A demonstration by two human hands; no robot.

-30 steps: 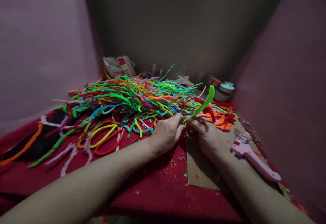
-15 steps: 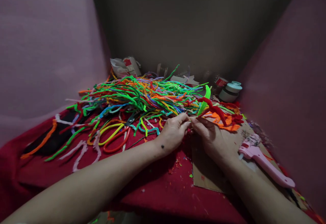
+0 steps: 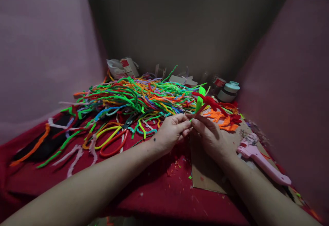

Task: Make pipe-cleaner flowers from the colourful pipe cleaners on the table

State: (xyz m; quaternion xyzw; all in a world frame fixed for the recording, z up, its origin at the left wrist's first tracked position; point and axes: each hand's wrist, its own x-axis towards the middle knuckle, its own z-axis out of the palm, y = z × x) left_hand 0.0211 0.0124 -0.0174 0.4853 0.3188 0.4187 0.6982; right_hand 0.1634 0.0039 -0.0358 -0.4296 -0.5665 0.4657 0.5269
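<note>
- Nearest the camera, a red cloth (image 3: 159,191) carries a cardboard sheet (image 3: 205,179) under the right wrist.
- Above it, the left hand (image 3: 169,133) and right hand (image 3: 209,137) meet fingertip to fingertip, both pinching the base of a green pipe cleaner (image 3: 199,102).
- A second ago that strand arched long to the right. Now it stands shorter and nearly upright, with a red pipe cleaner (image 3: 212,102) crossing it, so the two look joined at the pinch.
- Farther off lie scissors (image 3: 115,140), a pink glue gun (image 3: 262,164), the bright heap (image 3: 133,97) and a jar (image 3: 228,91).
</note>
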